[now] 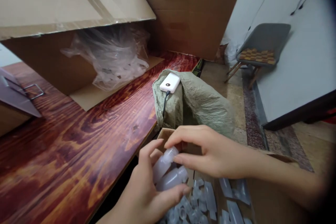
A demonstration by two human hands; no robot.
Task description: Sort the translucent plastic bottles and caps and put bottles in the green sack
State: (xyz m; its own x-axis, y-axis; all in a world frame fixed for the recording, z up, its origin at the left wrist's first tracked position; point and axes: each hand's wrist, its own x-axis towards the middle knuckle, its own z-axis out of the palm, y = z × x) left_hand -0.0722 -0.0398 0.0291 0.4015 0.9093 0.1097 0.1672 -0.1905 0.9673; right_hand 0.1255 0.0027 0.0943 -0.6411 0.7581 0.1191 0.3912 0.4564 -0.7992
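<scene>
My left hand (140, 185) is curled around two translucent white plastic tubes. The upper tube (159, 168) points up and to the right, and the lower tube (171, 180) lies just beneath it near my thumb. Fingers and thumb of my right hand (214, 150) are closed on the ribbed cap (171, 154) at the end of the upper tube. Below both hands sits a cardboard box (270, 196) with several loose translucent tubes (234, 211) and small pale caps (193, 210) in it.
A reddish wood-grain table (105, 147) runs along the left. On it stands a large open carton (178, 14) with a clear plastic bag (112, 63) of parts. A white power bank (170, 83) with a cable rests on a green sack (207, 94). A grey chair (265, 42) stands behind.
</scene>
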